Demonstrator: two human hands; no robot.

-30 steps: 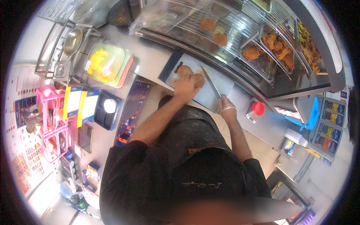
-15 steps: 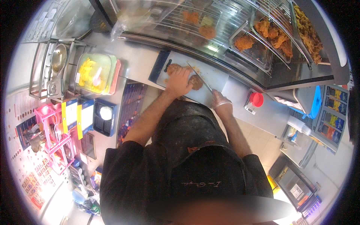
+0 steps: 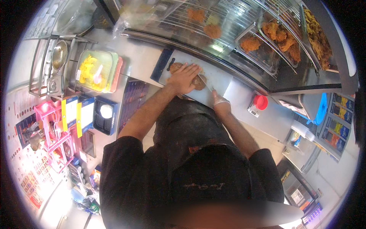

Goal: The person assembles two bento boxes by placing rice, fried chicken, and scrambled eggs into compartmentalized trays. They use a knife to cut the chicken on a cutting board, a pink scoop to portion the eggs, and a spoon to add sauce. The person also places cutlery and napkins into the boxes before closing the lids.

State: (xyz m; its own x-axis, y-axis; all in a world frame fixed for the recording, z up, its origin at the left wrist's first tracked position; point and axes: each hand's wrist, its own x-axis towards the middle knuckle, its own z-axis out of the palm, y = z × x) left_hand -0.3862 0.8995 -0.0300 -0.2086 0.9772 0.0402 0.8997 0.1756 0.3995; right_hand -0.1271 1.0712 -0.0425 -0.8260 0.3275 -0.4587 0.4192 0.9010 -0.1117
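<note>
On a white cutting board [image 3: 220,75], my left hand [image 3: 184,79] lies flat with fingers stretched over brown browned-crust patties. One patty [image 3: 175,68] shows beyond its fingers; another patty [image 3: 199,83] sits by its right side, partly covered. My right hand [image 3: 220,101], with something whitish and see-through around it, is closed on the handle of a knife [image 3: 206,82]. The blade points away to the left and its tip meets the right-hand patty near my left fingers. Whether the edge is inside the patty cannot be made out.
Beyond the board stands a heated display case [image 3: 228,55] with racks and fried pieces [image 3: 281,38]. Left is a clear tub [image 3: 96,71] of yellow chunks; right, a small scale with a red round container [image 3: 260,102]. A black tray [image 3: 103,116] lies lower left.
My left hand has flattened and stretched out over the patties. The knife has come left and nearer, from beside the right-hand patty onto it.
</note>
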